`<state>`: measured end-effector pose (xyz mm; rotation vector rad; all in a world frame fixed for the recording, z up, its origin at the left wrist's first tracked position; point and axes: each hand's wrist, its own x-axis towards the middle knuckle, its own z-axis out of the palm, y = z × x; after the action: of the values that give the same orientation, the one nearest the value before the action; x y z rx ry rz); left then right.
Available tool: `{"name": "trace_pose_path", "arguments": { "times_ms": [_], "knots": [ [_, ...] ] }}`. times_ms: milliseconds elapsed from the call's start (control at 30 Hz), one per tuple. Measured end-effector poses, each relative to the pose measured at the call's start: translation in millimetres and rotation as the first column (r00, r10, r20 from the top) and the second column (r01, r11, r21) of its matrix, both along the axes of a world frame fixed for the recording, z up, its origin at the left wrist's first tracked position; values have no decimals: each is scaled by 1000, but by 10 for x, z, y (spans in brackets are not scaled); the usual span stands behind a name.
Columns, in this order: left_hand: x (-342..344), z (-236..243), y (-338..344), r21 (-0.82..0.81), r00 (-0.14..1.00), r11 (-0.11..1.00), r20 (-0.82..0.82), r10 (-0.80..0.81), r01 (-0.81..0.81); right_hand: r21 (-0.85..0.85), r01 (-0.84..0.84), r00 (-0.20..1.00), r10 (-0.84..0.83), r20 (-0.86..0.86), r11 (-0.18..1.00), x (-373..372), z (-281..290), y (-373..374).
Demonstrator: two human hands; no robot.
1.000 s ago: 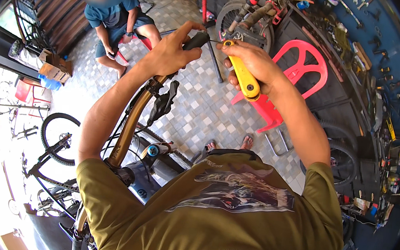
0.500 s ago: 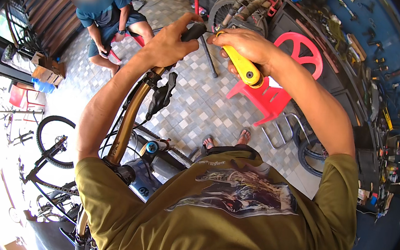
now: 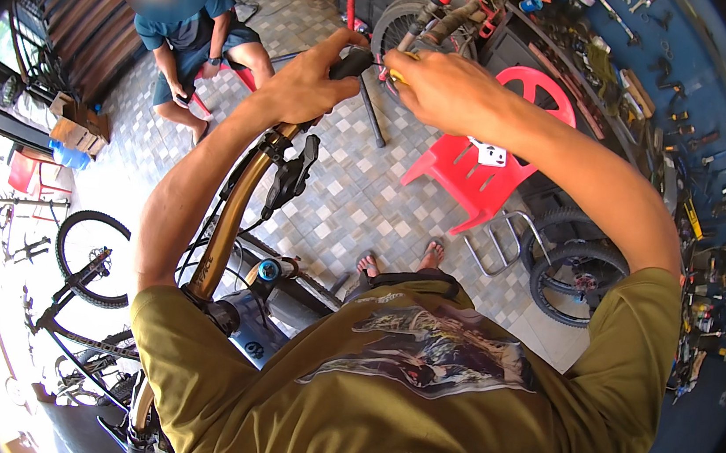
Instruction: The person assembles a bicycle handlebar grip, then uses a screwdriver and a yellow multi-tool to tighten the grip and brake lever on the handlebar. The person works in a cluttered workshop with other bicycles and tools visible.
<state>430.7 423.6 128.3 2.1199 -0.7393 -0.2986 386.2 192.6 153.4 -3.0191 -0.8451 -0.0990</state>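
My left hand (image 3: 307, 84) is wrapped round the black rubber grip (image 3: 352, 63) at the end of a gold handlebar (image 3: 232, 222). Close beside the grip's outer end, my right hand (image 3: 448, 92) is closed on a yellow-handled tool (image 3: 399, 73). Only a little yellow shows between the fingers, and the rest of the handle is hidden. A thin dark tip seems to reach toward the grip's end, but I cannot tell if it touches. Below my left hand, a black lever clamp (image 3: 290, 183) with cables is fixed to the bar.
The bike's blue frame (image 3: 255, 330) stands close against my left side. A red plastic chair (image 3: 461, 179) and loose wheels (image 3: 574, 280) are to the right. A seated person (image 3: 185, 22) is at the far left. Tools hang on the blue wall (image 3: 706, 77).
My right hand has turned over, so the yellow handle that showed in full is now mostly covered. My right elbow has swung outward. My left hand stays on the grip.
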Motion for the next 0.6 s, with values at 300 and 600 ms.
{"name": "trace_pose_path", "arguments": {
  "times_ms": [300, 600],
  "knots": [
    [98, -20, 87, -21, 997, 999, -75, 28, -30, -107, -218, 867, 242, 435, 970, 35, 134, -211],
    [100, -50, 148, -83, 990, 994, -129, 55, -66, 672, 228, 713, 349, -608, 705, -577, -65, 192]
  ]
}}
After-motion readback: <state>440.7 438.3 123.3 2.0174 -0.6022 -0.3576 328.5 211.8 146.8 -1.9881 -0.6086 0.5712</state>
